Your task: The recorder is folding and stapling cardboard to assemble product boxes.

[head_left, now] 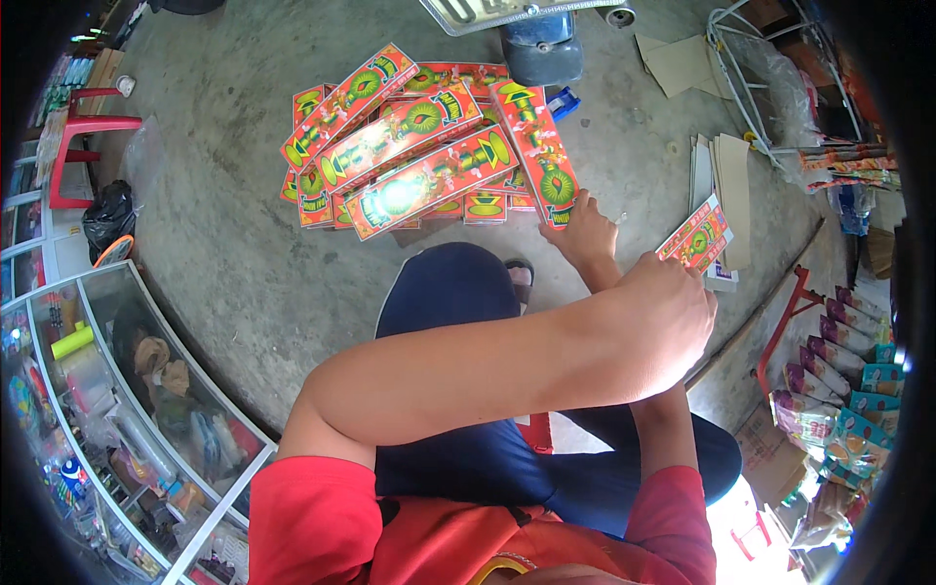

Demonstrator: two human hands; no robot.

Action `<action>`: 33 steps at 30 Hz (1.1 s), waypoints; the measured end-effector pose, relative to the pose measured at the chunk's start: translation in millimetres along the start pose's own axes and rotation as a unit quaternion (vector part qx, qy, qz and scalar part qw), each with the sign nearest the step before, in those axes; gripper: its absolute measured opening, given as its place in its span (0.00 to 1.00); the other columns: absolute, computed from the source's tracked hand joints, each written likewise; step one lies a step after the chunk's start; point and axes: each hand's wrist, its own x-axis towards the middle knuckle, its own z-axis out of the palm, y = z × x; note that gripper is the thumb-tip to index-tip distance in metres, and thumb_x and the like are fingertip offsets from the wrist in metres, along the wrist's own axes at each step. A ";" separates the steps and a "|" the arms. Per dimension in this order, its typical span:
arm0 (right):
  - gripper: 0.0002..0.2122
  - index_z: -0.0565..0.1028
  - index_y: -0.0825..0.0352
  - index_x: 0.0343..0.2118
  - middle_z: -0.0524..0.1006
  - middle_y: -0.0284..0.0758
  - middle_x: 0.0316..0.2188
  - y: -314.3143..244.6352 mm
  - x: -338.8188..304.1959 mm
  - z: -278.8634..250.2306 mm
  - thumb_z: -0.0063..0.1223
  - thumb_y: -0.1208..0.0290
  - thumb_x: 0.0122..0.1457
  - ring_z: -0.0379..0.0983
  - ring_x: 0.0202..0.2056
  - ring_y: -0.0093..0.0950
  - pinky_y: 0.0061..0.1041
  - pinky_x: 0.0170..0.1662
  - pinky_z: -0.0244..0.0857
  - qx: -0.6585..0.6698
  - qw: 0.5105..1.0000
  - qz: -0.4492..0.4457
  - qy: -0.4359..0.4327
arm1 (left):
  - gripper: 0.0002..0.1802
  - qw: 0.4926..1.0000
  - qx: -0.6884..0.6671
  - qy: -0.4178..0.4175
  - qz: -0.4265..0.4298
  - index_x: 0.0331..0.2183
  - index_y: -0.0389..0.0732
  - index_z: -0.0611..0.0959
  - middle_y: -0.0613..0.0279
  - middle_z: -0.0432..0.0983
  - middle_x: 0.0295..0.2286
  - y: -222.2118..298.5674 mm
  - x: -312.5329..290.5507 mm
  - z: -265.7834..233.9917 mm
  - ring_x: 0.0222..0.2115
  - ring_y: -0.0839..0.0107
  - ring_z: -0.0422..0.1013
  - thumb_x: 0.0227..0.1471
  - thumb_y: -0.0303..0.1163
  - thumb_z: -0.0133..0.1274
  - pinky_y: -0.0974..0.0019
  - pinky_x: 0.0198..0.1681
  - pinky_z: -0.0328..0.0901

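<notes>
My arms cross, left over right. My left hand reaches far to the right, its fingers closed on the near end of a small red, green and yellow printed box; its fingertips are mostly hidden behind the hand. Beneath that forearm my right arm passes forward, and my right hand grips the near end of a long red printed box. This box leans along the right side of a heap of similar long boxes on the floor. One of them shines with glare.
A blue-grey metal stand stands behind the heap. Flat cardboard lies right, near a white rack. Snack packets hang at far right. A glass display case and a red plastic stool are at left.
</notes>
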 end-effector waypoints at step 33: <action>0.29 0.80 0.62 0.48 0.81 0.49 0.47 173.8 -80.6 0.9 0.57 0.42 0.53 0.77 0.52 0.46 0.44 0.54 0.70 0.285 0.947 0.142 0.039 | 0.31 0.982 -0.028 -0.184 -0.035 0.57 0.38 0.75 0.43 0.75 0.52 16.4 30.4 -23.8 0.54 0.49 0.71 0.64 0.52 0.48 0.53 0.58 0.65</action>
